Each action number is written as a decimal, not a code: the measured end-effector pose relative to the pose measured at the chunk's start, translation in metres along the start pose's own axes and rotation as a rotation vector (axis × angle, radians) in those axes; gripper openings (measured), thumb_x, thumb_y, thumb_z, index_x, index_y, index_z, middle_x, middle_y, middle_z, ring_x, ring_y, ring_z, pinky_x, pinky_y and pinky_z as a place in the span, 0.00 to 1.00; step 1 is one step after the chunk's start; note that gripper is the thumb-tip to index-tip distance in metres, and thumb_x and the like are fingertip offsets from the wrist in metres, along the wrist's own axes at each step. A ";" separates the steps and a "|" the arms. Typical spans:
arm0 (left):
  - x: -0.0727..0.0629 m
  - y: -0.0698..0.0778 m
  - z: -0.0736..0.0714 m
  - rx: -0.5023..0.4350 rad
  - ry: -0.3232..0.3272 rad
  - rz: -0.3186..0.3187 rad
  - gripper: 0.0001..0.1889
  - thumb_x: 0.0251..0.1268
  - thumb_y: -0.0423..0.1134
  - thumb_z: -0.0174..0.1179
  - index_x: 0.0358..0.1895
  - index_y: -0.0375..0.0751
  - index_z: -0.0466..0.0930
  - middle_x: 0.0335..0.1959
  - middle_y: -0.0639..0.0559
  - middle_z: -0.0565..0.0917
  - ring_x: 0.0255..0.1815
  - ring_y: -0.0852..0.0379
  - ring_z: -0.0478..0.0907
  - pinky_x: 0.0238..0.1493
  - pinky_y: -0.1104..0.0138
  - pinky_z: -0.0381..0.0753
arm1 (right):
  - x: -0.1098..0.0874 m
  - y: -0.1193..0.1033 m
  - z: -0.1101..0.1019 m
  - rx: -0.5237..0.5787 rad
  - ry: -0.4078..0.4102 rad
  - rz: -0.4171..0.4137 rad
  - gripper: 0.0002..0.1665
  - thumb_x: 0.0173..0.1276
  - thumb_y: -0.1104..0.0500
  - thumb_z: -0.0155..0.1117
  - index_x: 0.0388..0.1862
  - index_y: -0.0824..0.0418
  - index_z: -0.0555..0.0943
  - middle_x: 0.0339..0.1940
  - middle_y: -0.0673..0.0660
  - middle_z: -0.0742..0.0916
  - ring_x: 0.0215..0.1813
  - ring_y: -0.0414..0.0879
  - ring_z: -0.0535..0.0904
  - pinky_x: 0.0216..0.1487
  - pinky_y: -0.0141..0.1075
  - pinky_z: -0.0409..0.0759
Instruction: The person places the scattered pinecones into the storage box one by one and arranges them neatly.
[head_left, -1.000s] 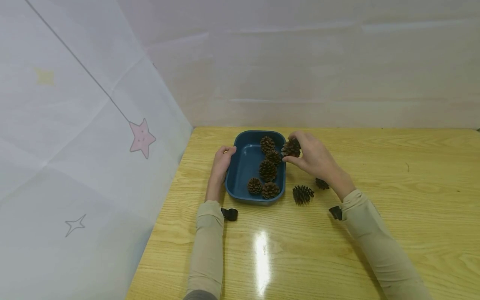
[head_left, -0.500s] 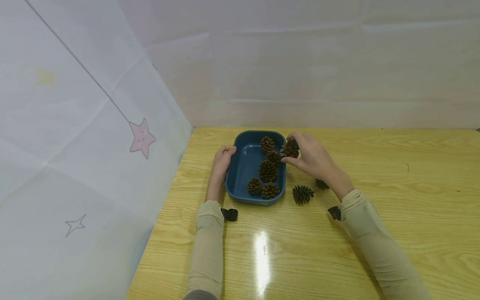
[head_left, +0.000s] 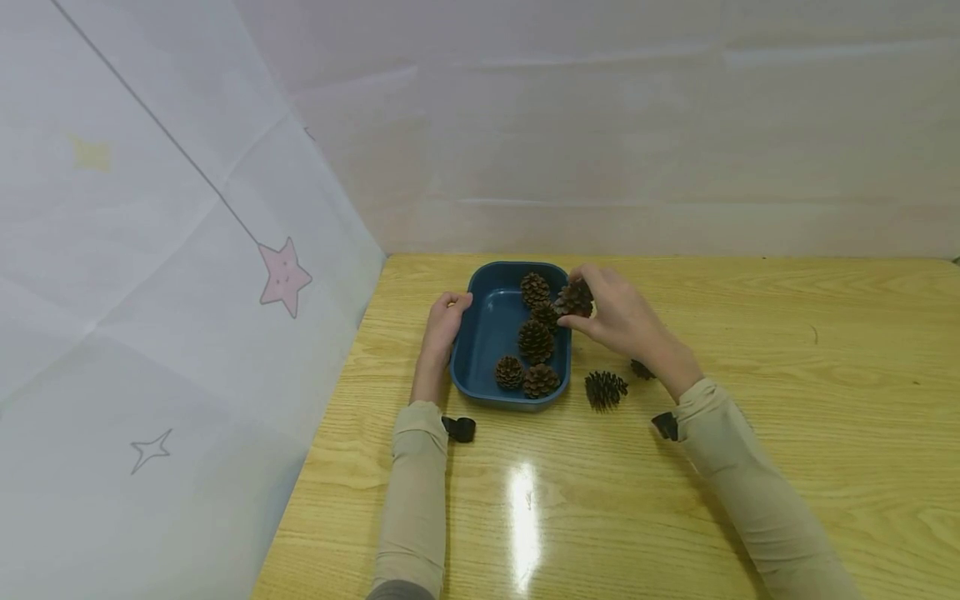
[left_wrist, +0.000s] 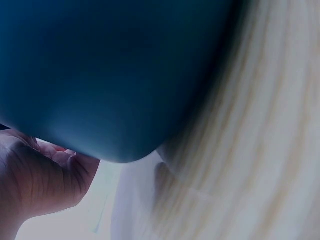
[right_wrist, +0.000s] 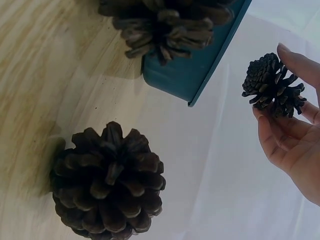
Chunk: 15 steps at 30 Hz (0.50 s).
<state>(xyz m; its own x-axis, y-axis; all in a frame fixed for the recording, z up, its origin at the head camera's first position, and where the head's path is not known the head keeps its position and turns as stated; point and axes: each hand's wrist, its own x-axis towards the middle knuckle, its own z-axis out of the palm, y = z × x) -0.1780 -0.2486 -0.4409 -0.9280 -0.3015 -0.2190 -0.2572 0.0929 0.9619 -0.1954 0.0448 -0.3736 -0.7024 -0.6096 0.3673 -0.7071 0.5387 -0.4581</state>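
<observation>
My right hand (head_left: 618, 312) pinches a brown pine cone (head_left: 574, 298) between thumb and fingers, over the right rim of a dark blue rectangular tub (head_left: 491, 342). The right wrist view shows this held pine cone (right_wrist: 274, 85) raised above the tub's edge (right_wrist: 185, 80). With its thumb at the left rim, my left hand (head_left: 442, 325) grips the tub's side; its other fingers are mostly hidden behind the wall. Several pine cones lie inside the tub along its right half, one of them a small pine cone (head_left: 509, 372) near the front.
Outside the tub, a dark pine cone (head_left: 605, 390) lies on the wooden table (head_left: 810, 417), and another pine cone (head_left: 642, 369) is partly hidden by my right wrist. Behind the table hangs a pale sheet (head_left: 600, 150); a white sheet with a pink star (head_left: 283, 277) is at left.
My right hand has moved slightly left with the pine cone, bringing it from beside the rim to over the tub's right edge. The left hand and the tub have stayed still.
</observation>
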 end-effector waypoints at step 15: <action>0.001 -0.001 0.001 0.006 0.010 0.003 0.20 0.80 0.48 0.56 0.53 0.30 0.77 0.49 0.40 0.80 0.44 0.50 0.76 0.45 0.63 0.73 | 0.003 -0.006 0.003 0.001 -0.028 -0.005 0.36 0.64 0.54 0.80 0.62 0.68 0.73 0.56 0.66 0.82 0.55 0.63 0.79 0.55 0.56 0.78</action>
<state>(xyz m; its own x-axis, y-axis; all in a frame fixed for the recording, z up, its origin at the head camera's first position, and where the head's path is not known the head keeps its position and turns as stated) -0.1791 -0.2482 -0.4425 -0.9260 -0.3110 -0.2140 -0.2556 0.0994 0.9617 -0.1933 0.0381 -0.3724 -0.6964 -0.6285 0.3465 -0.7104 0.5351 -0.4571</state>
